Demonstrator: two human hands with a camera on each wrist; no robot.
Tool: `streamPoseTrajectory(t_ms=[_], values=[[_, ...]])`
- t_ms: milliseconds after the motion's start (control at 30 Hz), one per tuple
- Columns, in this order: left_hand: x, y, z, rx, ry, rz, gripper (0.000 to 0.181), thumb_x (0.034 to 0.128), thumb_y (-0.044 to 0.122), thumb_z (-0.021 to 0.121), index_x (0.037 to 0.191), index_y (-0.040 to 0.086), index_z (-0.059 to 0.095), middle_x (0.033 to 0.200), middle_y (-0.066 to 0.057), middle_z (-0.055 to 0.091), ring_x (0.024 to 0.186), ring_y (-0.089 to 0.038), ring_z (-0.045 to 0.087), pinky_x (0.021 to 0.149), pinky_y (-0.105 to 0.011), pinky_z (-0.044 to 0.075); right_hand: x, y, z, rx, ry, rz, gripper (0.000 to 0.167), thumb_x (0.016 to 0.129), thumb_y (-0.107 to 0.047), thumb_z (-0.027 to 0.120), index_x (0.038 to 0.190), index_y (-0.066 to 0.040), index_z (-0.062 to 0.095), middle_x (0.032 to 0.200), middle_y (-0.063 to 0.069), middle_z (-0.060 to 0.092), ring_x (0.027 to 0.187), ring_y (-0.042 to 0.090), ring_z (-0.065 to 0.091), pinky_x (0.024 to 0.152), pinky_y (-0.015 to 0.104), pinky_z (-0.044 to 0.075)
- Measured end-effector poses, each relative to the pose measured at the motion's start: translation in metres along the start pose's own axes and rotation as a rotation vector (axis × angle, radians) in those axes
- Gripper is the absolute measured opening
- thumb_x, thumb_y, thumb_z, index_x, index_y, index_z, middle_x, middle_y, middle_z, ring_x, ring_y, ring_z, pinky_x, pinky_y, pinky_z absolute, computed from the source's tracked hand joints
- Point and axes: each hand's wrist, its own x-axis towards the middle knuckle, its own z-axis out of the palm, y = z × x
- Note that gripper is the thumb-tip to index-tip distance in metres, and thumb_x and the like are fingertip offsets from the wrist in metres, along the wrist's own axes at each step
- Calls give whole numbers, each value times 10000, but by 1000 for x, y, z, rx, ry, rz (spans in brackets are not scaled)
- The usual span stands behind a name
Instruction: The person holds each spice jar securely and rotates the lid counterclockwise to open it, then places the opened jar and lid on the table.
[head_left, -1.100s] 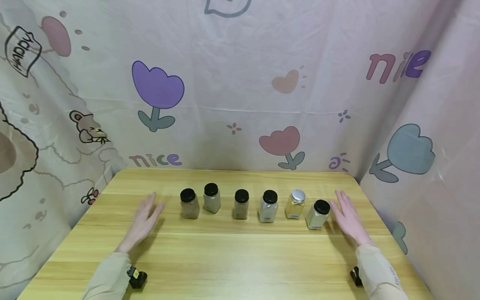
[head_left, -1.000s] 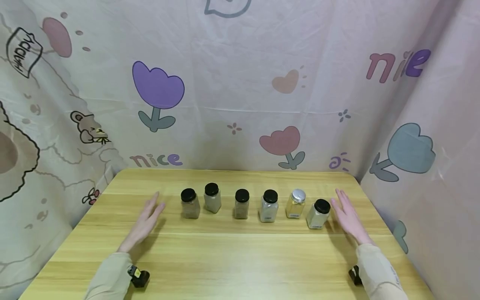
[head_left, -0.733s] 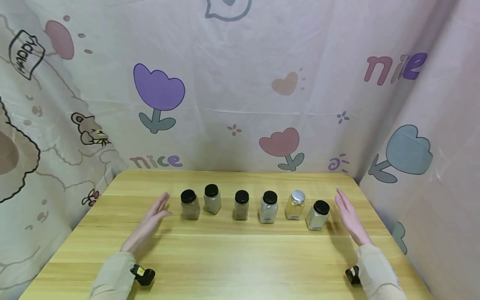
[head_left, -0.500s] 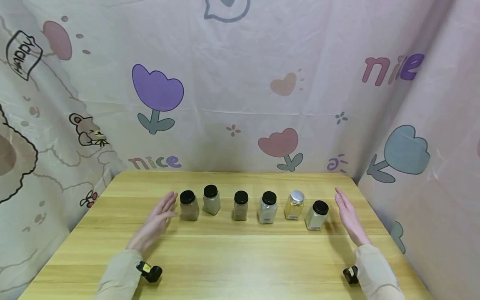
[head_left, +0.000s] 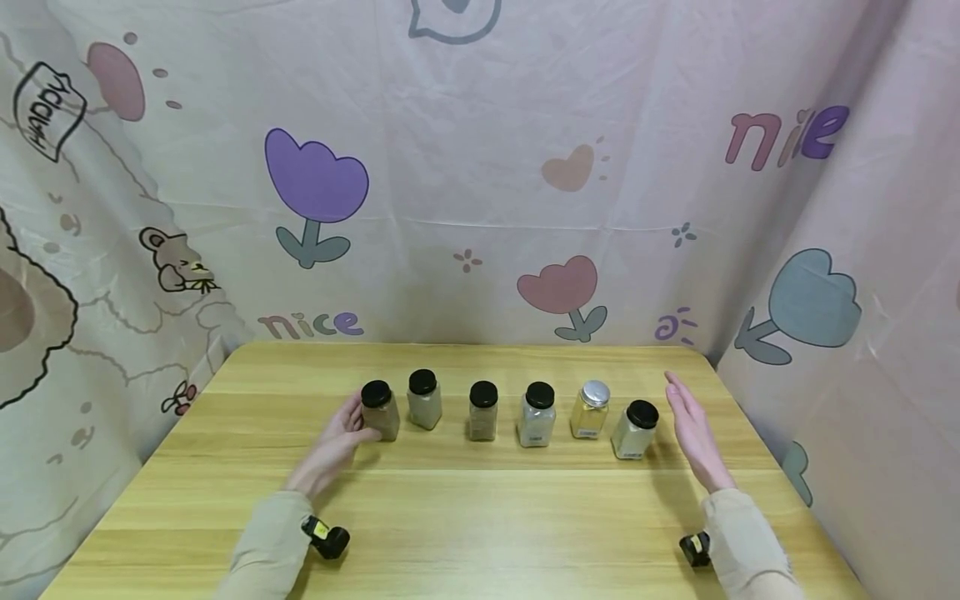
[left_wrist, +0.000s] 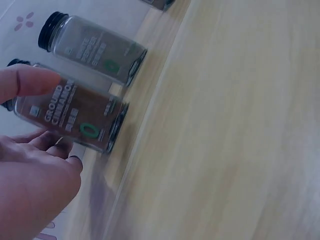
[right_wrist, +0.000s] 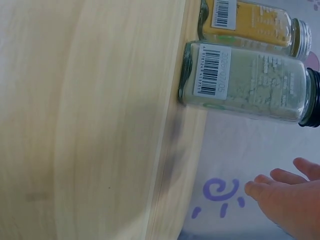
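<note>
A ground cinnamon jar (head_left: 382, 419) with a black lid stands at the left end of a row of spice jars. My left hand (head_left: 335, 442) is at its left side, thumb in front of the jar and fingers beside it. In the left wrist view the thumb (left_wrist: 35, 82) overlaps the cinnamon label; contact is unclear. Near the row's right end, a pale-powder jar (head_left: 633, 433) with a black lid is closest to my right hand (head_left: 696, 435). That hand has straight fingers, holds nothing and stays apart from the jar.
Between the end jars stand a greyish jar (head_left: 425, 406), a brownish jar (head_left: 483, 417), a white-powder jar (head_left: 537, 421) and a silver-lidded yellow jar (head_left: 590, 414). They stand on a wooden table (head_left: 480, 525), with a printed curtain (head_left: 450, 150) behind.
My left hand has moved right, from well apart to right beside the cinnamon jar. The right hand has turned slightly and shifted a little. The jars stay in place.
</note>
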Motion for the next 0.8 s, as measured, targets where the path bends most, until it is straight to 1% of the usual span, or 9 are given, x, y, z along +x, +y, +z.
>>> streamPoseTrajectory(t_ms=[133, 233, 300, 400, 467, 533, 600, 700, 800], values=[[0, 1, 4, 52, 8, -7, 921, 883, -101, 555, 1596, -17, -22, 1686, -242, 17, 1569, -410, 5, 1301, -547, 21, -1, -1, 1, 11, 12, -5, 660, 1105, -444, 206, 1611, -36, 90, 1692, 199, 27, 1556, 441, 17, 1283, 628, 30], [-3, 2, 6, 89, 14, -14, 914, 881, -89, 577, 1590, -41, 2, 1679, -261, 27, 1564, -430, 11, 1302, -557, 13, -2, -3, 1, 17, 21, -15, 663, 1104, -449, 211, 1610, -36, 97, 1692, 203, 35, 1555, 443, 20, 1281, 632, 30], [-5, 2, 8, 126, 29, -13, 905, 866, -77, 601, 1583, -59, 49, 1670, -274, 63, 1559, -443, 40, 1299, -566, 22, -3, -4, 2, 16, 33, -20, 665, 1103, -453, 219, 1610, -36, 110, 1691, 203, 48, 1553, 445, 30, 1278, 638, 37], [-7, 1, 12, 164, 42, -4, 866, 858, -56, 638, 1571, -58, 147, 1649, -283, 162, 1549, -448, 121, 1297, -570, 64, -4, -6, 3, 19, 49, -21, 657, 1103, -452, 221, 1610, -46, 122, 1689, 207, 61, 1550, 453, 46, 1277, 641, 44], [-8, 1, 15, 183, 53, 4, 820, 864, -24, 667, 1552, -53, 223, 1628, -289, 227, 1538, -450, 168, 1294, -573, 88, -5, -7, 4, 22, 60, -20, 653, 1102, -451, 225, 1612, -55, 130, 1690, 201, 68, 1549, 455, 60, 1278, 641, 50], [-9, 1, 18, 195, 60, 7, 782, 880, 15, 691, 1535, -50, 268, 1616, -293, 255, 1533, -452, 187, 1293, -574, 99, -6, -10, 6, 24, 71, -22, 644, 1103, -447, 228, 1613, -66, 134, 1692, 193, 73, 1549, 456, 75, 1281, 636, 57], [-10, 0, 21, 202, 70, 8, 759, 891, 46, 707, 1523, -50, 297, 1612, -294, 266, 1533, -451, 187, 1294, -570, 101, -7, -13, 9, 9, 93, -39, 630, 1106, -431, 239, 1610, -62, 157, 1689, 195, 101, 1541, 462, 115, 1279, 635, 89], [-12, -1, 27, 209, 93, 4, 730, 898, 46, 712, 1505, -63, 322, 1597, -300, 295, 1527, -445, 216, 1294, -550, 129, -10, -20, 16, -29, 147, -92, 589, 1111, -381, 271, 1597, -51, 219, 1670, 219, 176, 1525, 470, 184, 1272, 632, 144], [-14, -2, 34, 206, 128, 8, 677, 891, 19, 719, 1469, -75, 377, 1552, -297, 383, 1501, -425, 302, 1283, -493, 190, -13, -27, 26, -64, 212, -166, 546, 1109, -333, 321, 1570, -43, 302, 1653, 216, 248, 1521, 450, 226, 1267, 628, 175]])
